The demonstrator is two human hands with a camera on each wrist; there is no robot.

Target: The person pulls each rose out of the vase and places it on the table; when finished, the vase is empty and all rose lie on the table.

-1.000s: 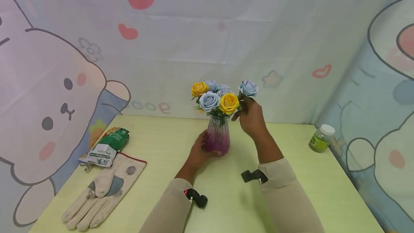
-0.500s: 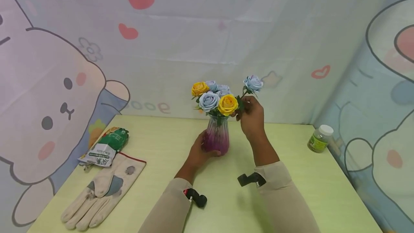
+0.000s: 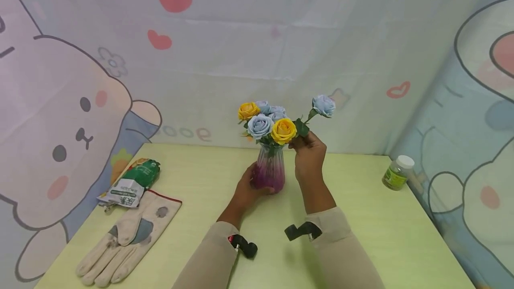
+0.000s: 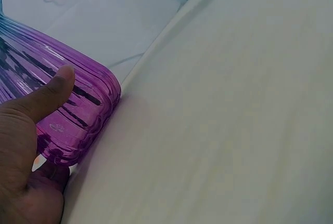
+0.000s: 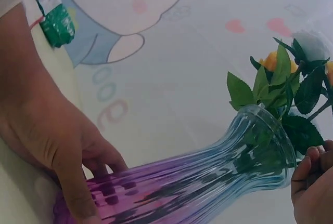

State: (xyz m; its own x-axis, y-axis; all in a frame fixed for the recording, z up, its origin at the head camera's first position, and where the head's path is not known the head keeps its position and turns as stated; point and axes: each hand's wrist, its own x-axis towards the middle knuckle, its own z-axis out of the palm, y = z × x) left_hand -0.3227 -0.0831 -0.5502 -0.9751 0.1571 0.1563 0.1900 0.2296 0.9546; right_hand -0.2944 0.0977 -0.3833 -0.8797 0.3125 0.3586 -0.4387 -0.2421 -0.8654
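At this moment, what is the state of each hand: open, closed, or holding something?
Left hand: holding the vase around its lower part.
Right hand: holding the rightmost blue rose, below its bloom.

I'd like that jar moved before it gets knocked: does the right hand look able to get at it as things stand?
Probably yes, once free: the right hand holds a blue rose by its stem, but nothing shows standing between that hand and the jar.

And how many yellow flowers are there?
2 clearly in view: one yellow flower on the left above the vase, another yellow flower on the right, near the right hand. More could be hidden.
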